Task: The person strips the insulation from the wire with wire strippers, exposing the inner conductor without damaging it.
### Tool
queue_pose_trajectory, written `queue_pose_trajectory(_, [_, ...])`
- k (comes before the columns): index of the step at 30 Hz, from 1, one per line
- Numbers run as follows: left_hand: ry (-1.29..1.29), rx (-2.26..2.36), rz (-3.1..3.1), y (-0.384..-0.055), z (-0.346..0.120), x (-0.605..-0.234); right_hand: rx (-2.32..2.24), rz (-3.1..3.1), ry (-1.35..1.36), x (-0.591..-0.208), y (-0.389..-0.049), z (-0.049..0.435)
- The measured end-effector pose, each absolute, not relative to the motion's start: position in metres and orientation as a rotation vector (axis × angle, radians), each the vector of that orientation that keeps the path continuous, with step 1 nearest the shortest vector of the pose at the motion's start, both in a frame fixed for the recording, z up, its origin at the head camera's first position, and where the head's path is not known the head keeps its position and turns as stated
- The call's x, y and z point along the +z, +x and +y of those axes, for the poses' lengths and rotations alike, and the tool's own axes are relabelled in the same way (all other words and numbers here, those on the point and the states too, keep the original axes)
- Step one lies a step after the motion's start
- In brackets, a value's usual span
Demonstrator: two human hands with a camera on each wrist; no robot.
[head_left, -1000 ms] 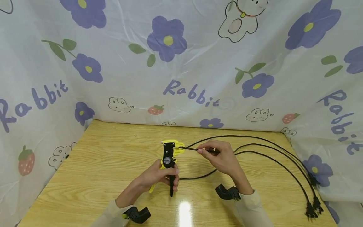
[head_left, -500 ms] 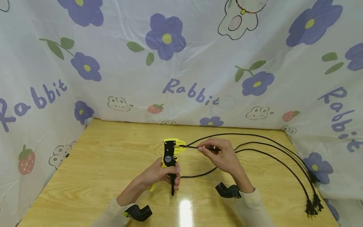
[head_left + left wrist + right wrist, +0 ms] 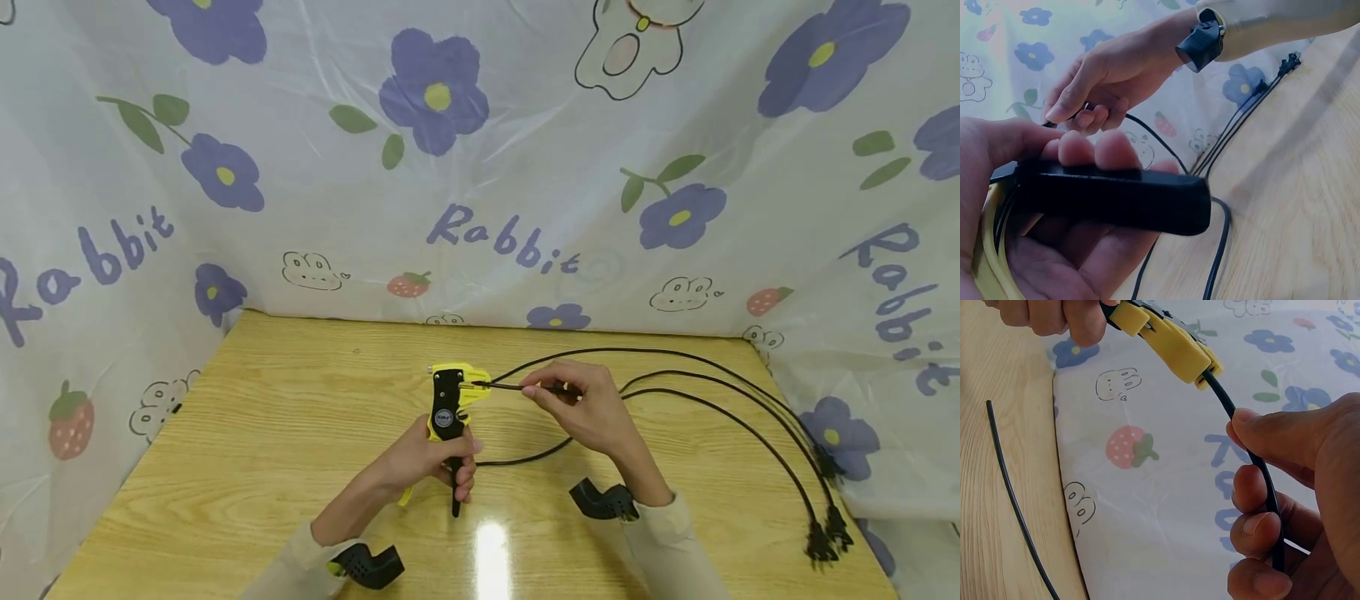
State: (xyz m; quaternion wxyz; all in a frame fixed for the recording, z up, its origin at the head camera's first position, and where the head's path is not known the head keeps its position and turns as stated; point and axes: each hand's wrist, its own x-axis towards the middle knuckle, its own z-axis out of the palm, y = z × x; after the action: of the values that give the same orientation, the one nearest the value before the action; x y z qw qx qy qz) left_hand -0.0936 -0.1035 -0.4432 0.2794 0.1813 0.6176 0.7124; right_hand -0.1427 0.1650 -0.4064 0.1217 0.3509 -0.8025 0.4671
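My left hand (image 3: 416, 458) grips the handles of a yellow-and-black wire stripper (image 3: 448, 392), held upright above the wooden table. In the left wrist view, its black handle (image 3: 1110, 197) lies across the curled fingers. My right hand (image 3: 588, 408) pinches a black cable (image 3: 1224, 400) between thumb and forefinger, with the other fingers curled around its length. The cable's end enters the yellow head of the stripper (image 3: 1179, 353) from the right; its tip is hidden there in the right wrist view.
Black power cords (image 3: 675, 375) curve across the right of the table (image 3: 300, 400) to several plugs (image 3: 821, 543) near its right edge. One loose cord end (image 3: 997, 447) lies flat in the right wrist view. A printed curtain (image 3: 495, 183) encloses the back and sides.
The head view has tilted slightly, so the scene sits a little higher. Both hands keep nearly the same pose, with the cable end still in the stripper's head.
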Motion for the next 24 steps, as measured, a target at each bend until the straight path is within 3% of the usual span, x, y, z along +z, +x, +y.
queue_pose_trajectory(24, [0.447, 2.003, 1.735, -0.082, -0.087, -0.445, 1.412, -2.369, 0.959, -0.406, -0.14, 0.163])
